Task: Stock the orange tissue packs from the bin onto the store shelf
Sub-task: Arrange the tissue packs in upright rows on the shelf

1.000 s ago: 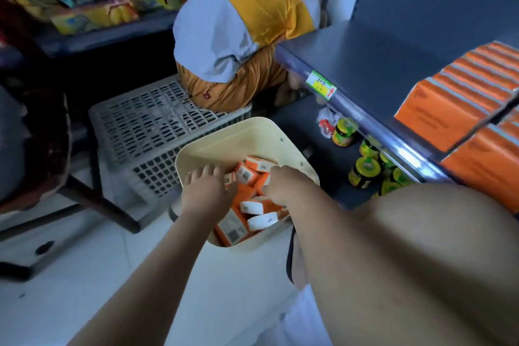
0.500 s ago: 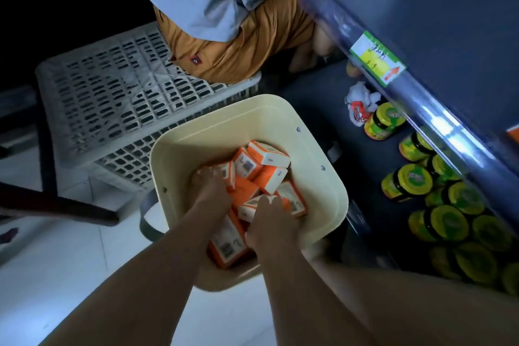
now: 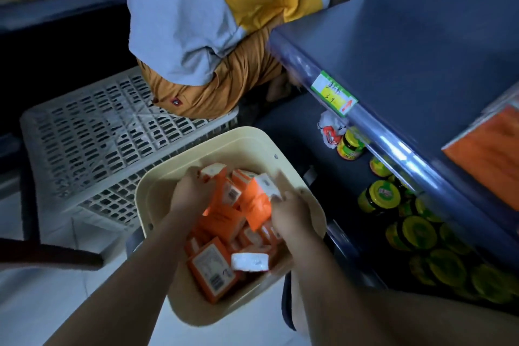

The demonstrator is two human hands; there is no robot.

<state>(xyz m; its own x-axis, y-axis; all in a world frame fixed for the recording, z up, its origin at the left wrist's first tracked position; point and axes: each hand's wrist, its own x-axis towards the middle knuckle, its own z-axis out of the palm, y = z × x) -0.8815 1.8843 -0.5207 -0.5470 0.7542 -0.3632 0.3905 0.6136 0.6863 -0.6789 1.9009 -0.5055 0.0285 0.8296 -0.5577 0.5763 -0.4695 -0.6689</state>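
Observation:
A cream plastic bin (image 3: 233, 139) stands on the floor below me, holding several orange tissue packs (image 3: 209, 267). My left hand (image 3: 191, 191) and my right hand (image 3: 289, 213) press in from either side on a cluster of orange packs (image 3: 247, 199), gripping it just above the pile. The dark blue store shelf (image 3: 393, 45) runs along the right, and a row of orange packs (image 3: 488, 149) lies on it at the far right edge.
A person in a grey and yellow top (image 3: 210, 8) crouches just beyond the bin. A grey slatted crate (image 3: 92, 143) lies to the left. Yellow-lidded jars (image 3: 382, 196) fill the lower shelf on the right. A price tag (image 3: 334, 95) sticks to the shelf edge.
Both hands dug into the bin, closed on a cluster of packs from both sides and lifted it a little. The camera has tilted back up, showing the shelf's orange packs again.

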